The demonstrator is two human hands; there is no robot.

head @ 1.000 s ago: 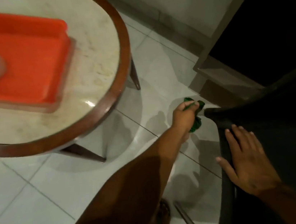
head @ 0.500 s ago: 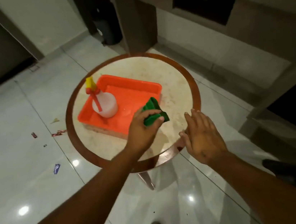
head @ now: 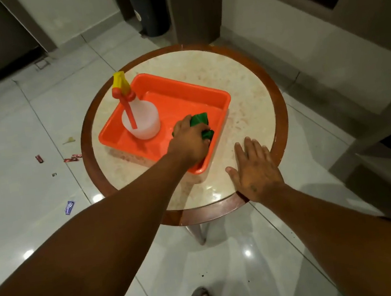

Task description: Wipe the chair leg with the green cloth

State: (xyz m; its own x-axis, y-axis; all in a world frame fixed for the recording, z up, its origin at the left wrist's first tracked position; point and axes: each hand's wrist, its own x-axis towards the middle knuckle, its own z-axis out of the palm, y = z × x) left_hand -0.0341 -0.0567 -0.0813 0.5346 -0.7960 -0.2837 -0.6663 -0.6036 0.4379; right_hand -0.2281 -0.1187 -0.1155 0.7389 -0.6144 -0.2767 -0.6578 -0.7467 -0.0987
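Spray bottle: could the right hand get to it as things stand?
Probably yes. The right hand lies flat and empty on the table, the spray bottle stands upright in the orange tray, but the left hand with the green cloth lies partly across the direct path.

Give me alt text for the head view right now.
The left hand presses the green cloth into the orange tray on a round table, beside a spray bottle. The right hand rests flat on the tabletop.
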